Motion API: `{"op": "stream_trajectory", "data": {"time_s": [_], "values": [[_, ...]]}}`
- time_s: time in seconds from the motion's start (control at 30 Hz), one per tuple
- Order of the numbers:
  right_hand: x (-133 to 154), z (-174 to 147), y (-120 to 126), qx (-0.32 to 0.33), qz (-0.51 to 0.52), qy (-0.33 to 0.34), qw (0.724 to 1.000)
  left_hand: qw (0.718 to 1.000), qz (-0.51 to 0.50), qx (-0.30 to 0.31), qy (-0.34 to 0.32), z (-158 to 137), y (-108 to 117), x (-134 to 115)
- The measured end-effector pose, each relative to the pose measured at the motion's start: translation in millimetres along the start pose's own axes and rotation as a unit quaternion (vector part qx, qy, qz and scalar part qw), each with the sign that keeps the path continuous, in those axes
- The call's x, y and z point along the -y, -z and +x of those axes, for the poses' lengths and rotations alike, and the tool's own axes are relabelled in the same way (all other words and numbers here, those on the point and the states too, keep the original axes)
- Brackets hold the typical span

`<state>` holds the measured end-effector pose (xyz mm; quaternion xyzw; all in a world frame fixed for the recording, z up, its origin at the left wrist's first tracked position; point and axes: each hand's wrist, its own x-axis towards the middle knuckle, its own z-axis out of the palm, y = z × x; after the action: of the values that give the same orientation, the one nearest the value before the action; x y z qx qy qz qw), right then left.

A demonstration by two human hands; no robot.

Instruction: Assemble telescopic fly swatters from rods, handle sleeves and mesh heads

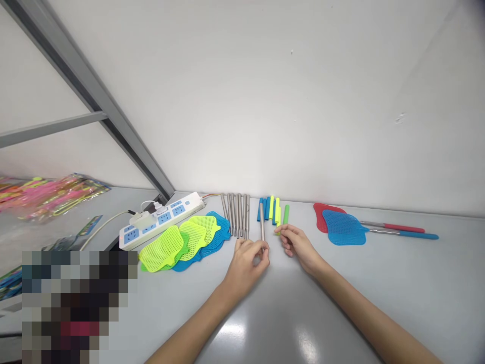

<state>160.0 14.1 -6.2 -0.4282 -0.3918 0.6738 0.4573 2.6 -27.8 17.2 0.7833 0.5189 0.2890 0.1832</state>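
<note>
My left hand (pixel 248 260) is closed around the lower end of a metal telescopic rod (pixel 262 222), which points away from me above the table. My right hand (pixel 295 242) has its fingers curled, with thumb and index finger at the near end of a yellow grip sleeve (pixel 278 215). Beside that sleeve lie blue grip sleeves (pixel 267 208), another yellow sleeve (pixel 272 206) and a green sleeve (pixel 286 213). Several more metal rods (pixel 237 215) lie in a row left of my hands. Further left, yellow, green and blue fly swatter heads (pixel 162 247) overlap in a pile.
A white power strip (pixel 189 205) with plugged-in adapters lies behind the swatter heads. At right rest a red fly swatter (pixel 321 217) and a blue fly swatter (pixel 344 228). Bagged colourful items (pixel 56 194) lie far left, past a grey metal frame (pixel 125 146). A wall (pixel 303 126) closes off the back.
</note>
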Motion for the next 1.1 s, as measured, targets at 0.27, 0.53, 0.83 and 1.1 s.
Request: {"op": "stream_trajectory", "data": {"time_s": [0.27,0.53,0.83,1.1], "values": [[2.0,-2.8,-3.4,0.009,-0.039,0.022,0.999,0.992,-0.009,0.073,-0.105,-6.3,-5.6,-3.8],[0.1,-0.1,-0.8,-0.020,-0.006,0.010,1.000,0.991,-0.036,0.103,-0.083,-4.9,0.5,-9.6],[0.9,2.3,4.3,-0.026,0.054,0.013,0.998,0.995,-0.052,0.065,-0.061,0.0,4.6,-1.4],[-0.3,3.5,8.8,-0.030,0.108,0.029,0.993,0.999,0.024,-0.011,-0.024,12.9,28.3,22.0]]}}
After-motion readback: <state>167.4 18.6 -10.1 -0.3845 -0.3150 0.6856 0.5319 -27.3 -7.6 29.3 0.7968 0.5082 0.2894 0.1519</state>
